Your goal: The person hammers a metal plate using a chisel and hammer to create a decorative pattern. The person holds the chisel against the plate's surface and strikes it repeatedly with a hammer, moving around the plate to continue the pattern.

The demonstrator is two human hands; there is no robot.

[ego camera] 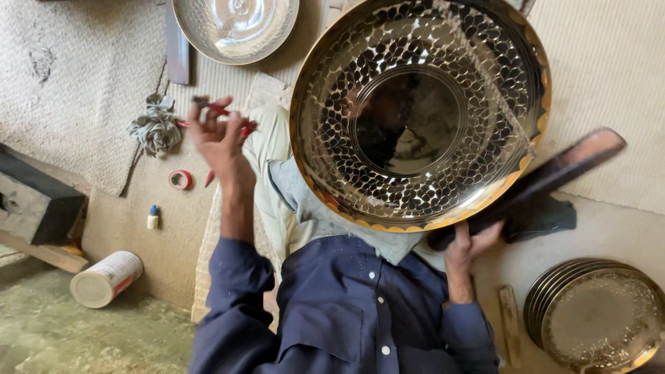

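Observation:
A large round brass tray with a hammered scale pattern and a mirror-like centre stands tilted on my lap, its face toward me. My right hand is under its lower rim, fingers curled around the rim next to a long dark wooden bar that runs out to the right. My left hand is raised to the left of the tray, apart from it, and is shut on a small red-handled tool. Navy sleeves cover both my arms.
A second hammered tray lies at the top. A stack of plates sits at the bottom right. On the left lie a rag, a red tape roll, a small blue-capped bottle, a white can and a wooden block.

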